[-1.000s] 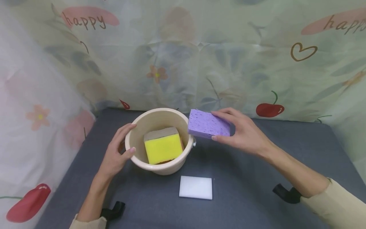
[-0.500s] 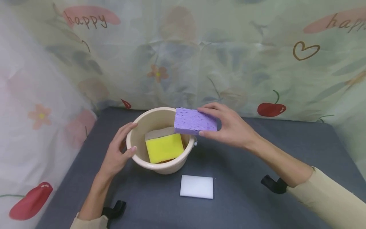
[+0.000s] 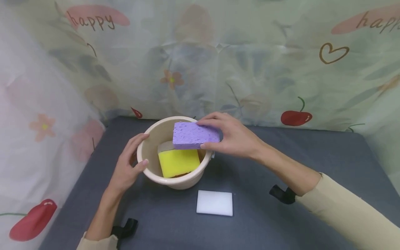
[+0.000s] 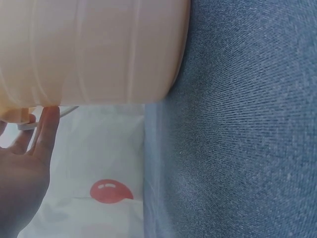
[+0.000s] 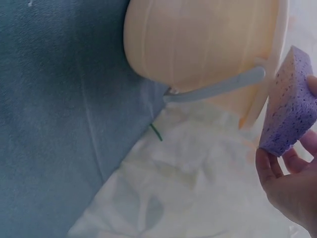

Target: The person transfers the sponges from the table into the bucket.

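Note:
My right hand (image 3: 235, 137) pinches a purple porous sponge (image 3: 190, 134) between thumb and fingers, over the right part of a cream bucket (image 3: 175, 182). In the right wrist view the sponge (image 5: 292, 101) is just beyond the bucket's rim. My left hand (image 3: 126, 172) holds the bucket's left side, thumb and fingertips at the rim; in the left wrist view its fingers (image 4: 48, 131) meet the bucket wall (image 4: 99, 49). Inside the bucket lie a yellow sponge (image 3: 178, 164) and a grey piece (image 3: 165, 146), partly hidden by the purple sponge. Something reddish-brown shows beneath the yellow one.
A white rectangular sponge (image 3: 214, 203) lies on the dark grey table (image 3: 250, 222), in front of the bucket. The bucket's pale handle (image 5: 218, 89) hangs down its side. Printed curtains (image 3: 237, 69) stand behind and at the sides.
My right hand has carried the purple sponge leftward, from beside the bucket's right rim to over its opening. My left hand and the bucket have stayed in place.

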